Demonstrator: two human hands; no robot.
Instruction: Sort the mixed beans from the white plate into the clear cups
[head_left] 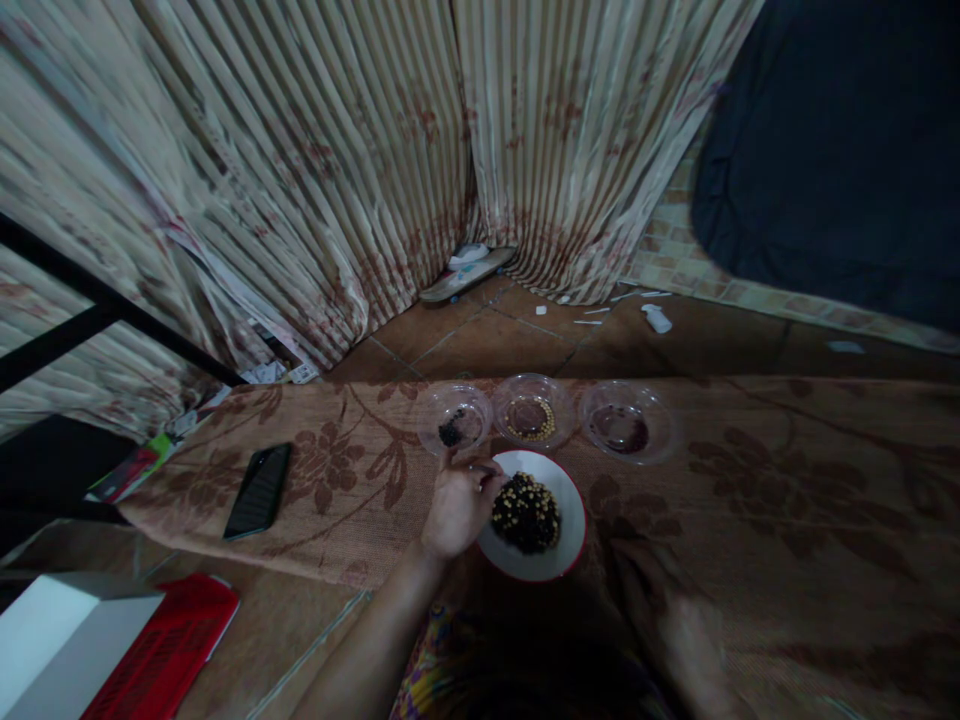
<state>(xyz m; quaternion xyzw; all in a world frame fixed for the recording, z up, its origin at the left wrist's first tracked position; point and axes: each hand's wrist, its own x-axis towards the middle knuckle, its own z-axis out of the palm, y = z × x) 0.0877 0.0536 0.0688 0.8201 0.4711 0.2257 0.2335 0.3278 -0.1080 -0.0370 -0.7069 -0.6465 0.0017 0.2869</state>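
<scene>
A white plate (571,508) with a red rim lies on the patterned mat and holds a heap of mixed dark and yellow beans (526,512). My left hand (456,500) rests at the plate's left edge, its fingers pinched together over the beans, shut on something I cannot make out. Behind the plate stand three clear bowls: the left one (454,417) holds a few dark beans, the middle one (534,410) yellow beans, the right one (628,422) dark reddish ones. My right hand (694,645) is a dim blur low on the right, its fingers unreadable.
A black phone (259,490) lies on the brown floral mat (787,480) to the left. A red and white object (161,655) sits at the bottom left. Striped curtains (337,160) hang behind, with a sandal (465,272) and a small white bottle (657,318) on the tiled floor.
</scene>
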